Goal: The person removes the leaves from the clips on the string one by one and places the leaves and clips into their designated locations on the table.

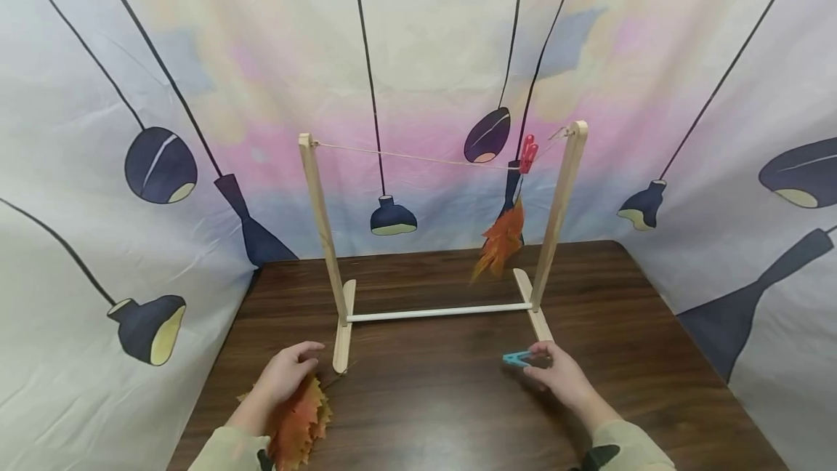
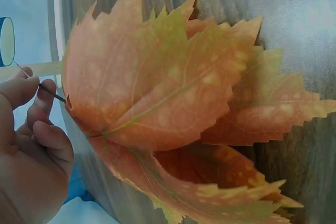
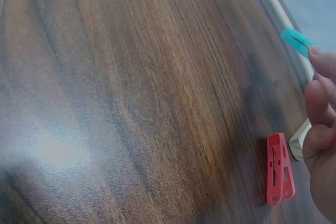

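Note:
My left hand [image 1: 285,375] pinches the thin dark stem of a bunch of orange-green artificial leaves [image 2: 157,82]. The leaves hang below the hand, close over the table. Between the thumb and fingertips of my right hand [image 1: 561,378] is a turquoise clothespin [image 1: 516,359], also visible in the right wrist view. Near that hand a red clothespin [image 3: 278,169] lies on the table; the head view does not show it. On the string [image 1: 418,158] of a wooden frame [image 1: 556,216], red clothespins [image 1: 528,155] hold another orange leaf bunch [image 1: 502,238] near the right post.
The frame stands on two flat wooden feet [image 1: 344,333], joined by a white rod [image 1: 438,312]. Beneath everything is a dark wood-grain table [image 1: 418,398]. A cloth backdrop [image 1: 425,57] printed with hanging lamps surrounds its back and sides.

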A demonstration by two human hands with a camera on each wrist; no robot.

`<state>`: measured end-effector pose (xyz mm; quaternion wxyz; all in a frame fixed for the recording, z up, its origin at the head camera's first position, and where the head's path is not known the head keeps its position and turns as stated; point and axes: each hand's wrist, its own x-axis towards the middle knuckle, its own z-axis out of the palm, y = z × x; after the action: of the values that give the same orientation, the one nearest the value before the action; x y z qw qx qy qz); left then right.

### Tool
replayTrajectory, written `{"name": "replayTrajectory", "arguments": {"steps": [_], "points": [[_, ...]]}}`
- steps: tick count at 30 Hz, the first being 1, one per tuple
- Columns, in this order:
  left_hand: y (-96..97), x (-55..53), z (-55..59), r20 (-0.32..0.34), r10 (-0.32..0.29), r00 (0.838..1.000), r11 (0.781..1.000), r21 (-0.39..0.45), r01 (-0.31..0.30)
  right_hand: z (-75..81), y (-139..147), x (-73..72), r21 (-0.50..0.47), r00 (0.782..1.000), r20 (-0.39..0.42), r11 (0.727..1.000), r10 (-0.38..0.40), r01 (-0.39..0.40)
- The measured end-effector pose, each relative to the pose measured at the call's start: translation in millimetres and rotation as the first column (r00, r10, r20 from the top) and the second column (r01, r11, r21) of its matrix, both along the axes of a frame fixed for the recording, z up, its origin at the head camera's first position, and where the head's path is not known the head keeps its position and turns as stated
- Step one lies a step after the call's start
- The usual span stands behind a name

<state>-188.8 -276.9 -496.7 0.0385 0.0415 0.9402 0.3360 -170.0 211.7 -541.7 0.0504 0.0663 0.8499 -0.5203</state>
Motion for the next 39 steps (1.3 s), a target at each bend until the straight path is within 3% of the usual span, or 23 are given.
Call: {"name": "replayTrajectory", "arguments": {"steps": [8, 14, 32, 39], "points": [[3.9, 1.1, -3.3, 0.005, 0.024, 1.0, 1.0, 0.016, -0.024, -4.5, 0.6, -0.1, 0.03, 1.0, 0.017, 1.0, -0.003, 0.002], [6.8, -1.0, -13.0, 0.008, 0.053, 0.999, 0.998, 0.04, -0.053, -7.5, 0.1, 2.5, 0.06, 1.0, 0.029, 0.998, 0.001, -0.003], [12.9, -3.3, -34.0, 0.031, 0.069, 0.997, 0.997, 0.035, -0.07, -14.6, 2.4, 5.6, 0.001, 1.0, 0.004, 1.0, -0.004, 0.004], [13.5, -4.5, -43.2, 0.056, 0.09, 0.994, 0.994, 0.054, -0.093, -14.1, 3.6, 7.2, 0.032, 1.0, 0.0, 0.999, -0.007, 0.007]]}}
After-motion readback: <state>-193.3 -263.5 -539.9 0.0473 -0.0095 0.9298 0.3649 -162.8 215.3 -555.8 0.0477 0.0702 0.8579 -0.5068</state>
